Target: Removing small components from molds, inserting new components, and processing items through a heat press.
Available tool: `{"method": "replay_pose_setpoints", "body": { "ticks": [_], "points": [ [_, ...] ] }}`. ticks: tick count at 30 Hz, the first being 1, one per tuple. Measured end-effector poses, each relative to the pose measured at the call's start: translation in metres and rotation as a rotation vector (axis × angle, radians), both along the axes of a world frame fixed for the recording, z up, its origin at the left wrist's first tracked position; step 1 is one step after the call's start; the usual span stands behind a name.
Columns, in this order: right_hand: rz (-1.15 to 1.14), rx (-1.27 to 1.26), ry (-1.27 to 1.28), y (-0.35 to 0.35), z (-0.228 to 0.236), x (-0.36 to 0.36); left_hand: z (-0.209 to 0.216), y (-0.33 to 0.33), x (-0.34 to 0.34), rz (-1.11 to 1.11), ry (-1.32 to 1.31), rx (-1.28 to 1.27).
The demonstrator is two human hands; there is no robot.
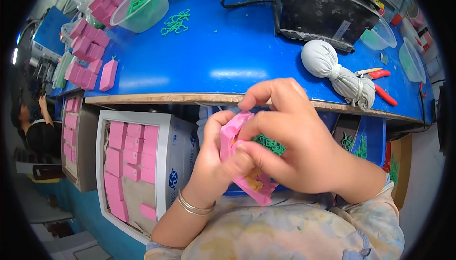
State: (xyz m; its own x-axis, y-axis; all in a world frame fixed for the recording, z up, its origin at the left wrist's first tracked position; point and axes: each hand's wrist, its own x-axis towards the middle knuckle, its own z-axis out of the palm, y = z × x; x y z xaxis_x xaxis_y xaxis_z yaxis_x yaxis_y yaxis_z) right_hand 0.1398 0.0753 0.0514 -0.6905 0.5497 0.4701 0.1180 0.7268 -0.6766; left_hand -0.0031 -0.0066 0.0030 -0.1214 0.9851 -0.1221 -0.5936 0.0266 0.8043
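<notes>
While clasping, in the left hand [209, 153] before the blue table [190, 65], a pink piece [227, 140] showing yellow inside, slanting lengthwise from upper left to lower right, tipped toward the patterned shirt [285, 226], pinched midway by the right hand [297, 139], thumb against forefinger.

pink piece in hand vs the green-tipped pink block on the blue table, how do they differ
The pink piece looks opened, with yellowish material showing; the pink block looks closed and box-shaped. The left hand holds the piece; the block rests on the blue table. Both are pink.
</notes>
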Motion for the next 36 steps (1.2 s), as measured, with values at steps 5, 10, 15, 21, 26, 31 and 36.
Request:
{"method": "replay_pose_setpoints", "body": {
  "ticks": [5,10,15,21,26,31,36],
  "points": [
    [0.040,0.379,-0.029,-0.008,0.005,-0.004,-0.006,0.005,-0.008,-0.149,0.718,0.157],
    [-0.080,0.606,0.112,-0.023,-0.007,-0.014,-0.007,0.007,-0.007,-0.082,0.885,0.088],
    [-0.060,0.205,0.077,0.000,0.001,0.005,0.008,-0.004,0.004,-0.045,0.286,-0.051],
    [-0.022,0.182,-0.057,0.002,-0.003,0.006,-0.005,-0.004,-0.002,-0.238,-0.010,-0.021],
    [-0.008,0.077,0.014,0.000,-0.017,0.008,0.000,-0.002,-0.002,-0.163,-0.160,-0.084],
    [-0.029,0.035,0.096,-0.003,-0.019,0.013,0.000,0.001,-0.008,-0.114,-0.196,-0.065],
    [-0.118,-0.684,0.494,-0.017,-0.027,0.011,-0.011,0.000,-0.025,-0.191,0.083,0.050]
  ]
}}
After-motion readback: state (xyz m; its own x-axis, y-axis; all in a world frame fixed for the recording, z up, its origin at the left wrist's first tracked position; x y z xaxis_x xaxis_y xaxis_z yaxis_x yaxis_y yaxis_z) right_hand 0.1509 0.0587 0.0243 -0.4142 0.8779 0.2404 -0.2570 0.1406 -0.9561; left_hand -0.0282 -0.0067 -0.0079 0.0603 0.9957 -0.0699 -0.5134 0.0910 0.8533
